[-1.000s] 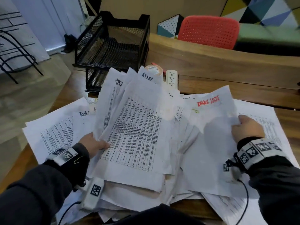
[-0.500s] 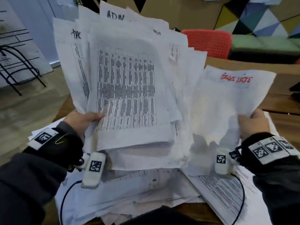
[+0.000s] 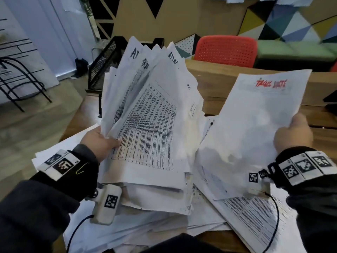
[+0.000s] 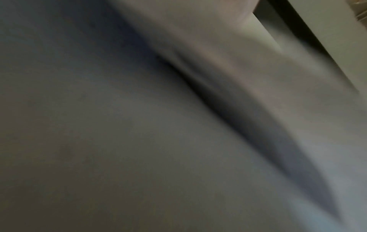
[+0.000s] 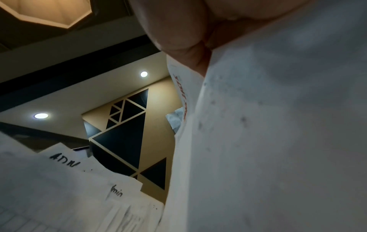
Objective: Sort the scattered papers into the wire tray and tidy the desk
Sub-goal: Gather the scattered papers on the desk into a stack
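My left hand [image 3: 102, 141] grips a thick fanned stack of printed papers [image 3: 151, 128], raised off the desk and leaning toward the black wire tray [image 3: 104, 64] at the back left, which it partly hides. My right hand [image 3: 291, 136] pinches the right edge of a sheet headed in red [image 3: 255, 121], held up apart from the stack. In the right wrist view my thumb [image 5: 178, 31] presses on that sheet [image 5: 278, 141]. The left wrist view shows only blurred grey paper [image 4: 139, 125]. More papers [image 3: 246, 212] lie spread on the wooden desk [image 3: 218, 83] below both hands.
A red chair [image 3: 226, 50] stands behind the desk's raised back board. A black metal stand [image 3: 16, 83] is on the floor at left. A dark object [image 3: 331, 105] sits at the desk's right edge.
The stack in my left hand has tilted away from me toward the tray, so the tray shows again. The red-headed sheet has moved right, away from the stack.
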